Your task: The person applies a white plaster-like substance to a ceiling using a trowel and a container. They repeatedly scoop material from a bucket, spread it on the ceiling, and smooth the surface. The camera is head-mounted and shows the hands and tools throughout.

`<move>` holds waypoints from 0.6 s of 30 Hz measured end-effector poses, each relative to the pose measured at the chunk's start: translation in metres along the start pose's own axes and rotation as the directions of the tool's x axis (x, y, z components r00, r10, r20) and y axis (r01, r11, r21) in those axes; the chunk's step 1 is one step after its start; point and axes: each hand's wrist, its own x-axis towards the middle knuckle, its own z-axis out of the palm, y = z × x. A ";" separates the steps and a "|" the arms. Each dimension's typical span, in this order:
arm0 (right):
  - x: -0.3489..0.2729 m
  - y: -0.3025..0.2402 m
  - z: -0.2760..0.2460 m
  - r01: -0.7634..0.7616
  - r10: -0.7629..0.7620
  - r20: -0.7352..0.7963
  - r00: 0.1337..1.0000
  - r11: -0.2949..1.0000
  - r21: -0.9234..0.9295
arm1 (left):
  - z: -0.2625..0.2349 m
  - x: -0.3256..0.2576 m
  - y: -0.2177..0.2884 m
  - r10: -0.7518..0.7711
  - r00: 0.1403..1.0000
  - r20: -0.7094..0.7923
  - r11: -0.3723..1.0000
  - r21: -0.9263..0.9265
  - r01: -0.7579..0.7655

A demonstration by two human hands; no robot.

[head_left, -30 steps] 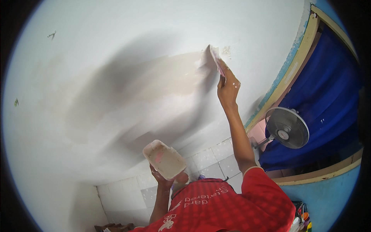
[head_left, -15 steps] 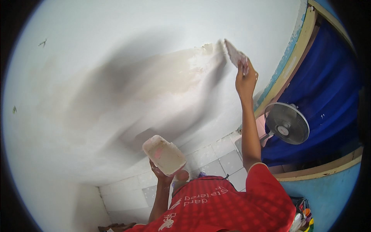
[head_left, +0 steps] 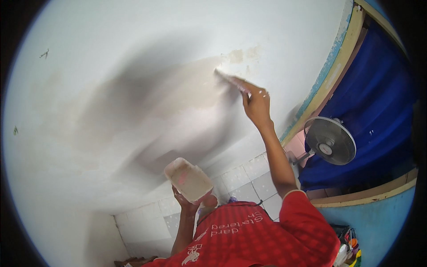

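My right hand (head_left: 257,103) is raised to the white wall (head_left: 289,49), its fingers closed around a putty knife (head_left: 228,78) smeared with pale material. The knife shows nearly edge-on, its tip at the right end of a beige, patchy stretch (head_left: 187,86) of the wall; whether the tip presses on the surface is hard to tell. Lower down, my left hand (head_left: 189,203) grips a whitish rectangular plastic tub (head_left: 189,180) from below. The tub is tilted, with pale residue and a pinkish smear showing on it.
A standing fan (head_left: 330,141) is at the right before a dark blue curtain (head_left: 373,107) in a cream frame (head_left: 327,89). Grey and white tiles (head_left: 262,184) run along the wall's lower part. Assorted items (head_left: 349,244) are at the lower right.
My right hand has moved left and slightly down with the putty knife, which has turned from showing its flat face to nearly edge-on. My left hand and the tub have hardly moved.
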 end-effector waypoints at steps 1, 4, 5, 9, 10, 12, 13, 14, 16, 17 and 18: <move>-0.007 0.004 -0.001 0.008 -0.011 0.074 0.997 0.999 0.037 | 0.007 0.002 0.004 -0.024 1.000 0.008 0.997 -0.069 0.024; -0.021 0.011 -0.009 0.013 -0.052 0.189 0.981 0.979 0.202 | 0.023 0.006 0.016 -0.072 0.997 -0.003 0.973 -0.221 0.069; -0.020 0.018 -0.011 0.033 -0.057 0.122 0.991 0.980 0.196 | 0.026 0.008 0.019 -0.084 0.996 -0.013 0.961 -0.266 0.077; -0.002 0.022 -0.027 0.145 -0.111 -0.191 0.975 0.974 0.173 | 0.020 0.000 0.016 -0.074 0.997 0.038 0.967 -0.242 0.081; 0.011 0.010 -0.033 0.205 -0.185 -0.212 0.960 0.976 0.078 | 0.013 -0.001 0.014 -0.076 0.997 0.023 0.970 -0.232 0.079; 0.032 0.007 -0.027 0.302 -0.308 -0.237 0.921 0.951 -0.062 | 0.007 -0.002 0.009 -0.067 0.998 -0.012 0.981 -0.184 0.064; 0.043 0.014 -0.017 0.343 -0.357 -0.245 0.901 0.934 -0.099 | 0.007 -0.001 0.007 -0.052 0.998 -0.038 0.988 -0.145 0.046; 0.046 0.020 -0.007 0.383 -0.405 -0.251 0.879 0.914 -0.136 | 0.007 0.000 0.006 -0.041 0.998 -0.048 0.992 -0.125 0.035; 0.038 0.034 0.017 0.377 -0.396 -0.237 0.887 0.918 -0.123 | 0.011 0.001 0.008 -0.021 0.998 -0.058 0.994 -0.104 0.015; 0.031 0.042 0.028 0.372 -0.389 -0.229 0.892 0.921 -0.117 | 0.013 0.002 0.008 -0.048 0.997 -0.060 0.986 -0.161 0.038; 0.021 0.047 0.035 0.361 -0.373 -0.189 0.908 0.927 -0.099 | 0.014 0.003 0.010 -0.069 0.995 -0.069 0.975 -0.218 0.053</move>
